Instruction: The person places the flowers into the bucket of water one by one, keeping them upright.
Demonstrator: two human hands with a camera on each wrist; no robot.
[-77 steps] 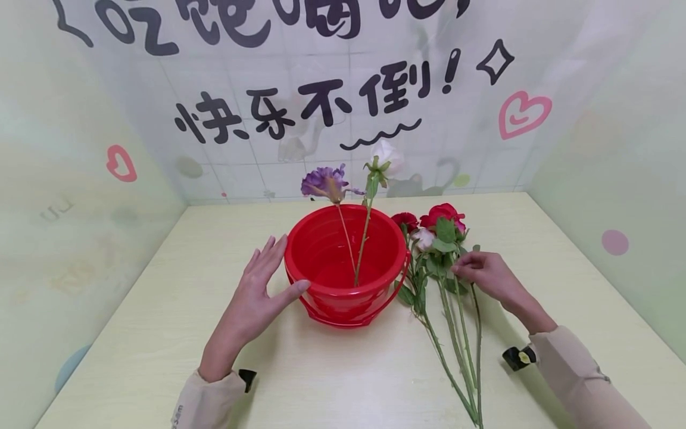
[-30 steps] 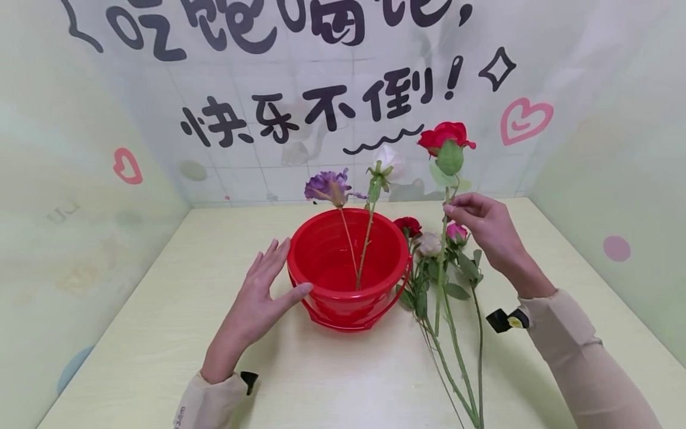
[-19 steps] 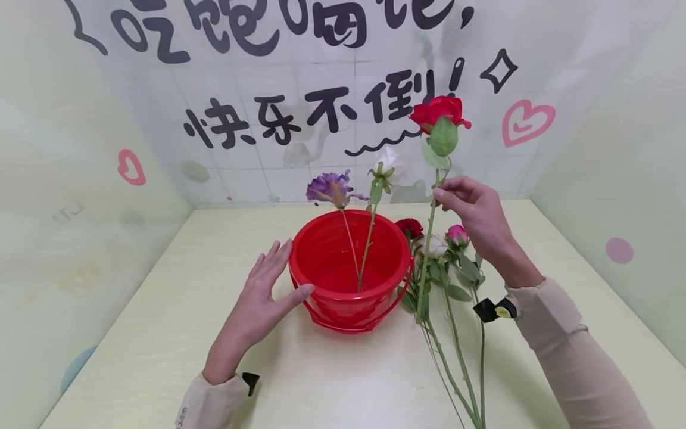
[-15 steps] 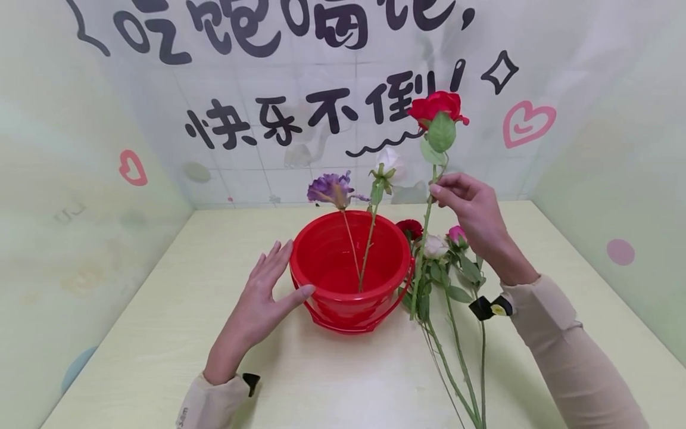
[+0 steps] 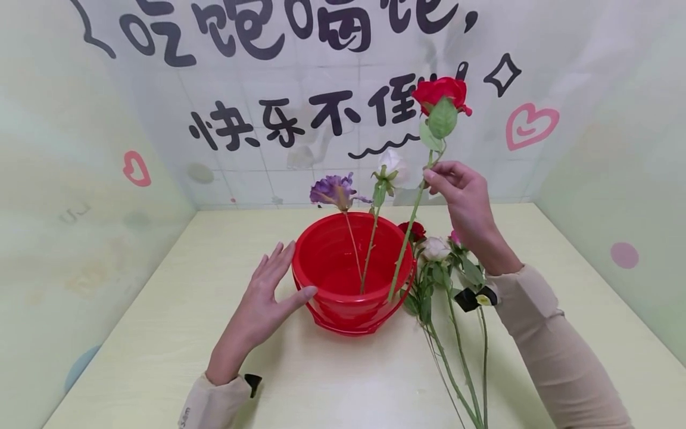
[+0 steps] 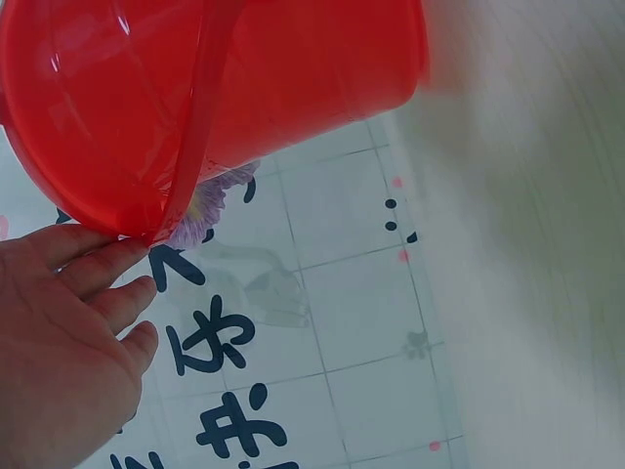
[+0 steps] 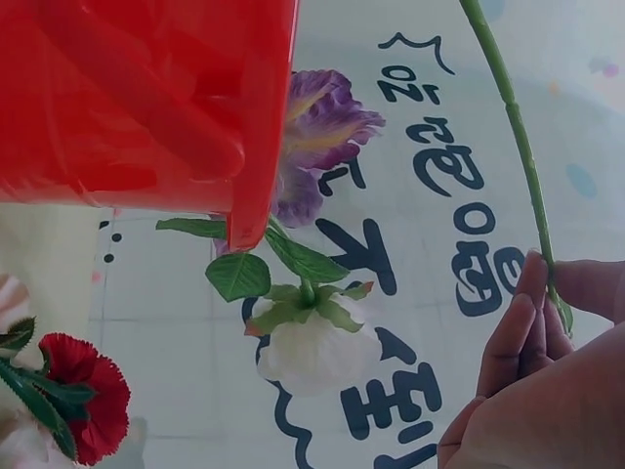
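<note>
My right hand pinches the green stem of a red rose between thumb and fingers, just below its leaves. The bloom stands high against the back wall, and the stem slants down so that its lower end overlaps the right front rim of a red bucket. In the right wrist view the pinched stem runs upward from the fingertips. With fingers spread, my left hand rests at the bucket's left rim. Inside the bucket lean a purple flower and a white rose.
Right of the bucket, more flowers lie on the pale table: a dark red carnation, a pale rose and a partly hidden pink bloom. Their long stems reach toward the front edge. A printed wall sheet stands behind.
My right hand has lifted the red rose from the flowers on the table and carried it up and left to the bucket. The left hand has stayed at the rim.
</note>
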